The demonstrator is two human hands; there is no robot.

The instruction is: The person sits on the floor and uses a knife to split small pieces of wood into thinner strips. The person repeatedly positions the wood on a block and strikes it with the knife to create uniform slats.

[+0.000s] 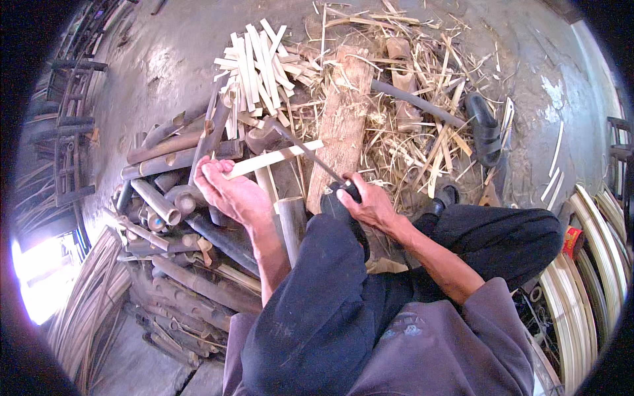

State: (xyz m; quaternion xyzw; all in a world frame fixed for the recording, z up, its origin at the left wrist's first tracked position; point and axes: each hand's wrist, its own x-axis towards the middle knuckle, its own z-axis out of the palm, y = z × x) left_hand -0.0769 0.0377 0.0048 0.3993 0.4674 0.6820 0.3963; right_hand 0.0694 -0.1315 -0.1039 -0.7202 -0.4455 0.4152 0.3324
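My left hand (228, 188) is closed on one end of a pale bamboo strip (284, 157), which points right and slightly away from me. In my closed right hand (370, 206) is the dark handle of a knife. Its long, narrow blade (305, 149) slants up and to the left, crossing the strip near its free end; I cannot tell whether they touch. A rough wooden plank (345, 112) lies just beyond my right hand. Past my left hand is a heap of cut pale strips (254, 69).
Dark bamboo pieces (178, 158) are piled on my left. Bamboo shavings (436, 105) cover the floor right of the plank, beside a dark sandal (484, 129) and a grey rod (416, 100). Long split strips (568, 317) curve along the right edge.
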